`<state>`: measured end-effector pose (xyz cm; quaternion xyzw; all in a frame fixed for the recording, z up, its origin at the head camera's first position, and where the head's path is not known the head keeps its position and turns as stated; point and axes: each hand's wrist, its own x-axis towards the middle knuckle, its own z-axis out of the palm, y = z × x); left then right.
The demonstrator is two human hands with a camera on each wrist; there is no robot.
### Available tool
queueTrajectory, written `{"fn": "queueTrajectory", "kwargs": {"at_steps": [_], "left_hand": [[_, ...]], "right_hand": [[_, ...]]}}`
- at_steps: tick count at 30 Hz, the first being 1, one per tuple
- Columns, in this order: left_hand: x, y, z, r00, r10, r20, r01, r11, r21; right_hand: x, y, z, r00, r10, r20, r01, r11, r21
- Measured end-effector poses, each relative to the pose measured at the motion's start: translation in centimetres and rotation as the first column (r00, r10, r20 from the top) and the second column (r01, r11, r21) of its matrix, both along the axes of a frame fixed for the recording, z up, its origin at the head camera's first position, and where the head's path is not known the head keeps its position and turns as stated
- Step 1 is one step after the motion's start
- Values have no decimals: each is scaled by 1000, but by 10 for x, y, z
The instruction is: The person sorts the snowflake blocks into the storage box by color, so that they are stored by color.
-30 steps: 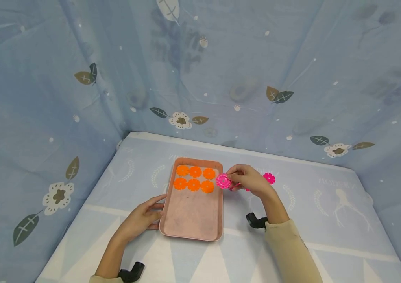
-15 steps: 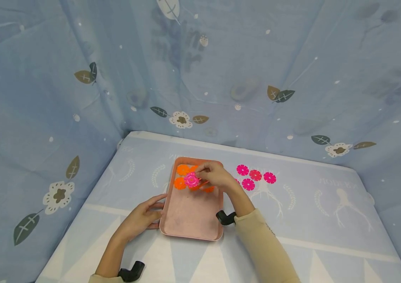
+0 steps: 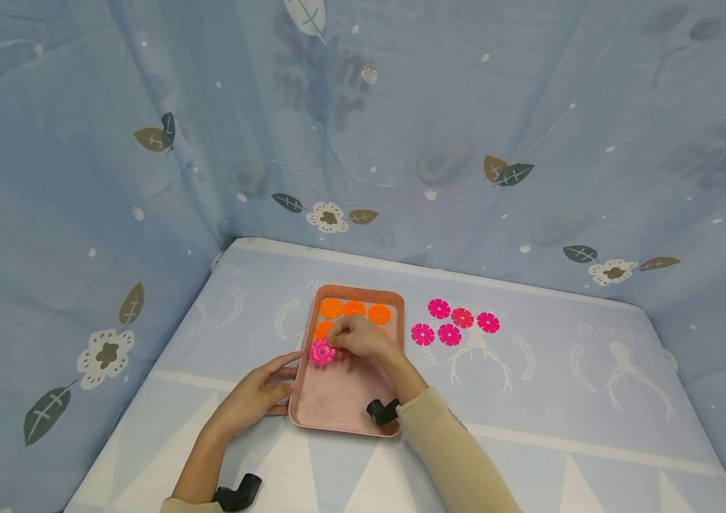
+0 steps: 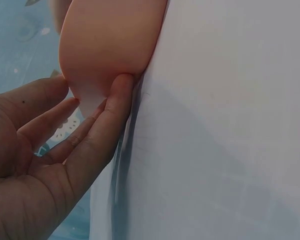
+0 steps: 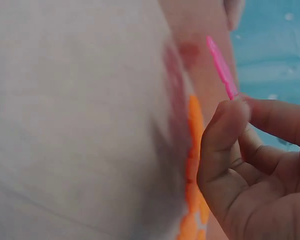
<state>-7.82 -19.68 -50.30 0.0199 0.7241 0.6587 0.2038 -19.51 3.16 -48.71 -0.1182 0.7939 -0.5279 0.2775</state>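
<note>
The right hand [image 3: 359, 340] pinches a pink flower disc [image 3: 322, 353] over the pink tray [image 3: 343, 406], at 9 o'clock of its middle, while the left hand [image 3: 258, 394], fingers straight, touches the tray's 8 o'clock edge on the desk [image 3: 593, 427]

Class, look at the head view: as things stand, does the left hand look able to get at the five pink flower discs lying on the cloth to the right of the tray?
Probably not easily. The left hand rests on the tray's left edge, and the pink discs lie beyond its far side, with the right hand and its pink disc between.
</note>
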Motion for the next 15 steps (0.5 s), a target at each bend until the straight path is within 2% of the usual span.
{"fn": "queueTrajectory", "kwargs": {"at_steps": [5,15], "left_hand": [[1,-1,0,1000,-1,-3,1,1000,7],[0,-1,0,1000,-4,-3,4,1000,17]], "right_hand": [[5,-6,-10,999,-22,33,21,1000,21],[9,-9,-11,999,-28,-21,29,997,78]]}}
